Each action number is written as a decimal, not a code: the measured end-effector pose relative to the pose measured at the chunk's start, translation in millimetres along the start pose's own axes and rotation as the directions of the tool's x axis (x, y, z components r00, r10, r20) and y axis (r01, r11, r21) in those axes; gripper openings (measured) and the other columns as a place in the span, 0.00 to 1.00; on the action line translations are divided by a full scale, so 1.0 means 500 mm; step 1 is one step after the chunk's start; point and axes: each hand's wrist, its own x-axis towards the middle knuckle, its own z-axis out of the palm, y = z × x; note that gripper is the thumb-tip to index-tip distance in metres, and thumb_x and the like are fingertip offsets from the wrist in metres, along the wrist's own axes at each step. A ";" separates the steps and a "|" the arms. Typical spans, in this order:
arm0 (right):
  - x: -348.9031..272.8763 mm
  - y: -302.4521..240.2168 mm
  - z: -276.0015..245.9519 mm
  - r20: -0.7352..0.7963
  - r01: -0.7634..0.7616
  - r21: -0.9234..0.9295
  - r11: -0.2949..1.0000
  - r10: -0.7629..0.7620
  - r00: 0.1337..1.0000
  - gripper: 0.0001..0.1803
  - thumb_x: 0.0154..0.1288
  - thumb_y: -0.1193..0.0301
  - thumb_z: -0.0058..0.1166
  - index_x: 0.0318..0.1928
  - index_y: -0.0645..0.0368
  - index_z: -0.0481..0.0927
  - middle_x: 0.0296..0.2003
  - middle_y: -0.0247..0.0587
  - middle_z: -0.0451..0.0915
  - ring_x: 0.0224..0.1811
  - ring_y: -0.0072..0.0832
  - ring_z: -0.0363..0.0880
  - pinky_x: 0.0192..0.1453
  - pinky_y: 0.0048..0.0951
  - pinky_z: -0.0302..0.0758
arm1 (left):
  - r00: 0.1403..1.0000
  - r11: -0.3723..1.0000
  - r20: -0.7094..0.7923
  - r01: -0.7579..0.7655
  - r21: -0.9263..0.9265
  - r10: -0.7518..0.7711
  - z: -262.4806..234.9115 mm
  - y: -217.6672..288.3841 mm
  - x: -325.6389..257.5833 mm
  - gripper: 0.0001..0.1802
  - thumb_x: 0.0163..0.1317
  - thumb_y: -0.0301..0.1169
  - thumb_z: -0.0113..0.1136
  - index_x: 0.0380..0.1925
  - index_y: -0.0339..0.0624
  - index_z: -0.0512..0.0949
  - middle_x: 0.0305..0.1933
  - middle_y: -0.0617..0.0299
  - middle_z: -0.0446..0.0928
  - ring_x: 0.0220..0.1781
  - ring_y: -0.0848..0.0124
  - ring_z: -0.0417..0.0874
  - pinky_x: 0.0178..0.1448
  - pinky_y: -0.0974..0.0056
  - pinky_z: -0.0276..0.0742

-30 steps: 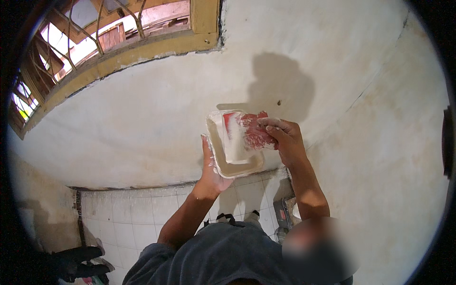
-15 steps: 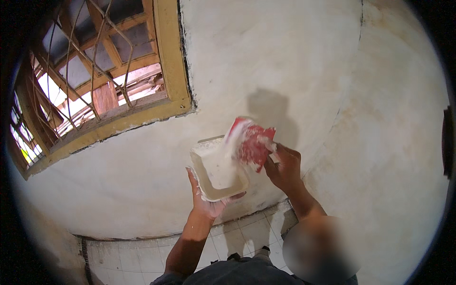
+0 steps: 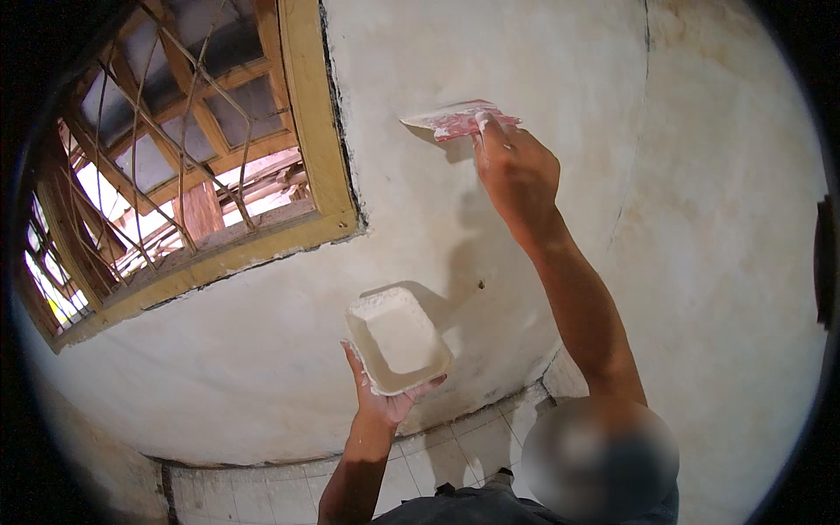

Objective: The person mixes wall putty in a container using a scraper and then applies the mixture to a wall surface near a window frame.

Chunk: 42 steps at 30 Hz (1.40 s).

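Observation:
My right hand (image 3: 516,171) is raised high and grips a flat red scraper (image 3: 459,120) smeared with white putty, its blade pressed against the off-white wall (image 3: 490,52). Lower down, my left hand (image 3: 385,404) holds a white rectangular tray (image 3: 396,339) from beneath, tilted toward the wall, with white putty inside it. The two hands are well apart, the scraper far above the tray.
A yellow-framed window (image 3: 311,140) with a metal grille (image 3: 157,166) fills the upper left. The wall meets a white tiled floor (image 3: 289,490) along the bottom. A wall corner (image 3: 646,52) runs up the right side. A small dark mark (image 3: 480,284) sits near the tray.
My right hand lifted the scraper away from the tray and up onto the wall. My left hand lowered the tray. The view swung toward the window.

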 end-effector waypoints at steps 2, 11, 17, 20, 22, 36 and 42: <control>0.018 -0.001 0.003 0.065 0.063 -0.022 0.998 -0.061 0.996 0.14 0.58 0.70 0.65 0.45 0.53 0.82 0.24 0.33 0.76 0.23 0.28 0.77 0.25 0.27 0.75 | 1.000 0.999 -0.004 -0.011 0.036 0.011 -0.015 -0.001 -0.011 0.50 0.57 0.79 0.33 0.71 0.60 0.59 0.69 0.57 0.67 0.64 0.43 0.73 0.56 0.27 0.72; 0.195 0.011 0.045 0.397 0.052 -0.044 0.998 -0.031 0.917 0.10 0.62 0.72 0.54 0.44 0.57 0.78 0.40 0.45 0.77 0.38 0.41 0.83 0.38 0.41 0.83 | 0.995 0.992 -0.092 -0.040 -0.120 0.029 -0.077 0.015 -0.074 0.50 0.58 0.78 0.34 0.73 0.60 0.56 0.71 0.55 0.65 0.66 0.40 0.71 0.56 0.26 0.73; 0.322 0.101 0.078 0.431 0.091 0.067 0.994 -0.111 0.895 0.14 0.65 0.67 0.54 0.49 0.59 0.76 0.41 0.48 0.79 0.42 0.47 0.81 0.45 0.45 0.79 | 0.997 0.980 -0.004 -0.082 -0.181 0.083 -0.089 0.014 -0.080 0.48 0.60 0.76 0.35 0.73 0.60 0.56 0.70 0.54 0.65 0.65 0.40 0.72 0.55 0.27 0.76; 0.298 0.103 0.045 0.463 0.041 0.072 0.997 -0.070 0.884 0.15 0.68 0.63 0.53 0.49 0.59 0.75 0.39 0.48 0.79 0.44 0.49 0.80 0.45 0.47 0.76 | 0.997 0.970 -0.013 -0.081 -0.231 0.080 -0.097 0.023 -0.092 0.45 0.64 0.73 0.33 0.73 0.59 0.54 0.72 0.50 0.63 0.65 0.38 0.71 0.54 0.24 0.75; 0.229 0.090 0.028 0.443 0.039 0.091 0.995 -0.076 0.893 0.14 0.68 0.63 0.52 0.49 0.58 0.75 0.40 0.47 0.78 0.42 0.49 0.80 0.44 0.47 0.77 | 0.996 0.965 -0.014 -0.093 -0.243 0.092 -0.092 0.023 -0.095 0.45 0.64 0.73 0.33 0.73 0.59 0.54 0.72 0.51 0.63 0.65 0.38 0.71 0.54 0.24 0.75; 0.371 0.107 0.098 0.229 0.143 0.083 0.986 -0.159 0.960 0.11 0.60 0.67 0.55 0.43 0.55 0.78 0.38 0.48 0.80 0.38 0.46 0.83 0.41 0.44 0.80 | 0.996 0.979 -0.019 -0.089 -0.184 0.087 -0.104 0.030 -0.105 0.46 0.60 0.74 0.39 0.72 0.63 0.55 0.71 0.53 0.63 0.64 0.38 0.71 0.53 0.25 0.76; 0.273 0.076 0.018 0.413 0.157 0.128 0.979 -0.197 0.889 0.14 0.67 0.64 0.49 0.52 0.52 0.74 0.40 0.46 0.78 0.37 0.48 0.82 0.40 0.48 0.79 | 0.987 0.979 -0.104 -0.139 -0.147 0.124 -0.093 0.031 -0.119 0.45 0.62 0.73 0.38 0.72 0.61 0.56 0.70 0.52 0.64 0.64 0.38 0.72 0.51 0.26 0.77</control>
